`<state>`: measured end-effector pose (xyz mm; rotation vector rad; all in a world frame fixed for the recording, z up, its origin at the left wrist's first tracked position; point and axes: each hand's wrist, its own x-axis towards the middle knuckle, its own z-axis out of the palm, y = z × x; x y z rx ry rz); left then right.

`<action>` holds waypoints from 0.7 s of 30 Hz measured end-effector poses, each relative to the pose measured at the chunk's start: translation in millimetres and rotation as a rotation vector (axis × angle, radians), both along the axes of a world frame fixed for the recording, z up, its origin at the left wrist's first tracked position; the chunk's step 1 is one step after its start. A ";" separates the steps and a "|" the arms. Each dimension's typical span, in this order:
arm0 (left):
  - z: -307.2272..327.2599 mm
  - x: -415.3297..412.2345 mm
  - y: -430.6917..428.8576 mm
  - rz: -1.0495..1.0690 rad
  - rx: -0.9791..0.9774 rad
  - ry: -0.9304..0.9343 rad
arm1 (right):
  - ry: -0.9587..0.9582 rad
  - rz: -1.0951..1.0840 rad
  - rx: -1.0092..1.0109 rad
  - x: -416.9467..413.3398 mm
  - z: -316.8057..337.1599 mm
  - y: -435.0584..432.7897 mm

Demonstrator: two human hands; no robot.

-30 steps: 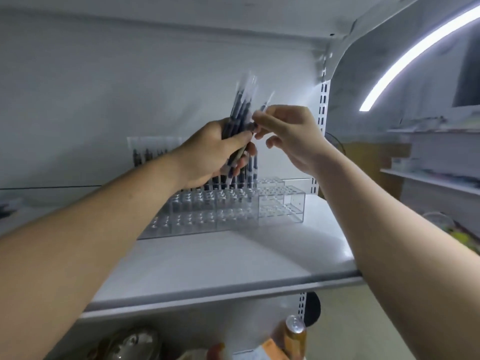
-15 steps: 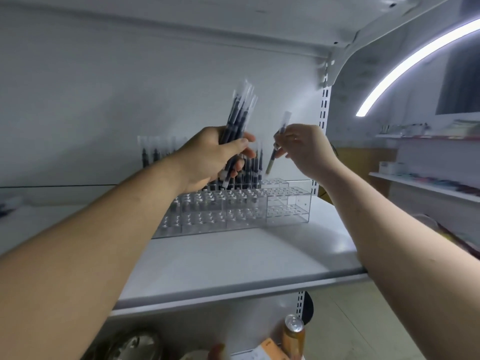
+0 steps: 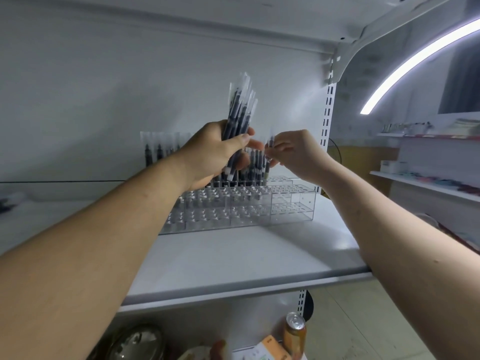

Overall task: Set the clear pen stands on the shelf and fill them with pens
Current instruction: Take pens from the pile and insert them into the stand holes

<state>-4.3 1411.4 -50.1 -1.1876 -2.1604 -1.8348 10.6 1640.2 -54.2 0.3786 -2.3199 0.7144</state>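
- Several clear pen stands point(image 3: 246, 206) were already on the shelf point(image 3: 233, 255), mid-frame, in a touching row. Progress?
- Partway, I'd say. The back rows behind the hands held pens, and more standing pens point(image 3: 158, 149) showed left of centre. The right-end stand looked unfilled. Front tiers were hard to judge through clear plastic.
- Hands?
- Left hand point(image 3: 215, 152), centre frame, was curled round a bundle of pens point(image 3: 237, 118) that fanned upward. Right hand point(image 3: 293, 152), just right of it, pinched a single pen point(image 3: 268, 157) between thumb and fingertips, roughly upright over the back row. Couldn't tell if its tip was in a hole.
- What was left?
- My read: seat that pen, work through the bundle, fill the empty holes.
- Any brands or writing?
- None readable. Can point(image 3: 294, 331) and carton point(image 3: 270, 346) at bottom of frame had print, but it was too blurred.
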 end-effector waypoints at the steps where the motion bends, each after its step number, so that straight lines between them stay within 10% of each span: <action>1: -0.3 0.5 -0.1 -0.001 0.016 -0.004 | -0.016 0.000 0.002 0.4 -1.2 -1.0; 21: -0.3 2.7 -3.3 -0.029 0.000 0.000 | -0.046 -0.097 -0.067 -4.9 1.3 12.0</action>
